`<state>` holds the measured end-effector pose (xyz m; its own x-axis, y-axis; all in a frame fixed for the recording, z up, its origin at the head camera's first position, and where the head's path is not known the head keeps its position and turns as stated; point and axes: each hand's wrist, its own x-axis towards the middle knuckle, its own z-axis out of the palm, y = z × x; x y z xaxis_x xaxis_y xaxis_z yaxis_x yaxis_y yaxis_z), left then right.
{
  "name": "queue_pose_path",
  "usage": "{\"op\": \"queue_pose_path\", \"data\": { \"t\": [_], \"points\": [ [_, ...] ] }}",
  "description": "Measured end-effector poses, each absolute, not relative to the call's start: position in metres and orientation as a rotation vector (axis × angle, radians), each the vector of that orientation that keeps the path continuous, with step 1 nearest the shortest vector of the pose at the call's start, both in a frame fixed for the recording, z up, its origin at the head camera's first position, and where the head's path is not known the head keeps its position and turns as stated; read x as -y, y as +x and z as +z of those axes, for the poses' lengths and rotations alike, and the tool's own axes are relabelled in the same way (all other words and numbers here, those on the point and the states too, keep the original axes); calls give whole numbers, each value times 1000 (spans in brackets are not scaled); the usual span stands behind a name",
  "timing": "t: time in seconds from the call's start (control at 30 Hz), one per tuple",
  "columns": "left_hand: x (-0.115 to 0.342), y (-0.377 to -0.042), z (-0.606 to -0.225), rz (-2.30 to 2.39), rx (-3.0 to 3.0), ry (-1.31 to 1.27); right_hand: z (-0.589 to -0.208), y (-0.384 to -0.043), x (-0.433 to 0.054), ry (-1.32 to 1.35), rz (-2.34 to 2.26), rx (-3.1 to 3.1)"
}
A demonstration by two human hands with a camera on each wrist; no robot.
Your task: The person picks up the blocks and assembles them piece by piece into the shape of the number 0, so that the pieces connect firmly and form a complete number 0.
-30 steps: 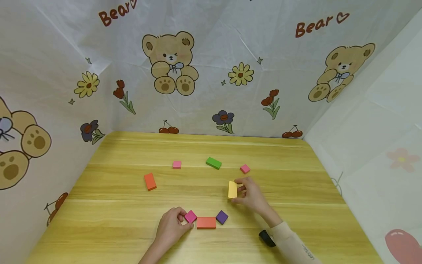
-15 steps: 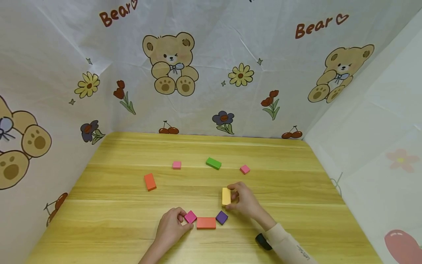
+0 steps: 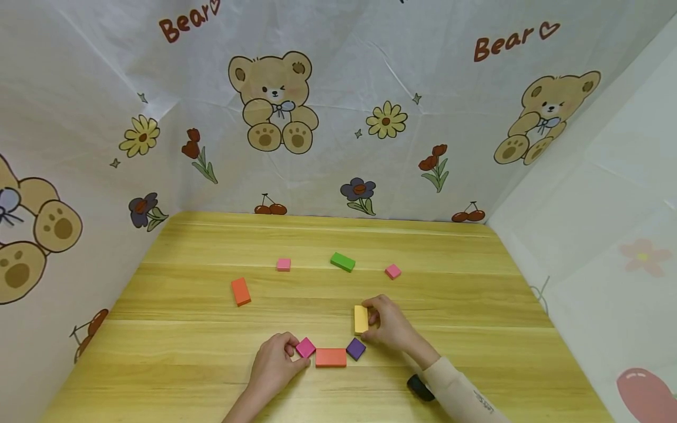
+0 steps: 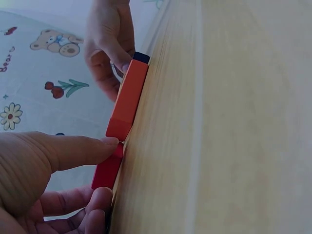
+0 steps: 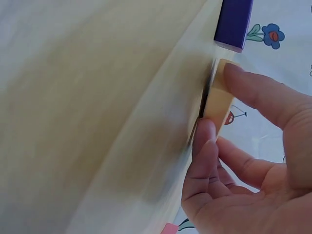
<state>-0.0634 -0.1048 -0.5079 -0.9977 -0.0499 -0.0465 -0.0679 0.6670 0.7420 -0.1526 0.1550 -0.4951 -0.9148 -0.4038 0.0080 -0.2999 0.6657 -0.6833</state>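
My right hand [image 3: 390, 324] pinches a yellow rectangular block [image 3: 361, 320] end to end between thumb and fingers, just behind a purple square block [image 3: 356, 349]. In the right wrist view the yellow block [image 5: 219, 100] is close to the tabletop, near the purple block [image 5: 235, 24]. My left hand [image 3: 276, 361] holds a magenta square block [image 3: 305, 348] between thumb and fingers. A red-orange rectangular block [image 3: 331, 358] lies between the magenta and purple blocks, forming a row with them. In the left wrist view the thumb rests at the joint of the magenta block [image 4: 108, 170] and the red-orange one [image 4: 129, 100].
Farther back on the wooden table [image 3: 455, 276] lie an orange block [image 3: 241, 292], a pink block [image 3: 284, 265], a green block [image 3: 343, 262] and another pink block [image 3: 393, 271]. A bear-printed cloth [image 3: 328, 170] hangs behind. A black object [image 3: 420, 388] sits by the right sleeve.
My right hand has brought the yellow block left and nearer, from right of the purple block to just behind it. The left hand and the other blocks stay in place.
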Motion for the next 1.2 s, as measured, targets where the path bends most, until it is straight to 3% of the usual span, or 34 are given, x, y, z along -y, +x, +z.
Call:
{"op": "queue_pose_path", "data": {
  "t": [1.2],
  "points": [
    [106,-63,-509,1259,-2867,-88,-490,-146,-160,-662,-1110,-2630]
  ]
}}
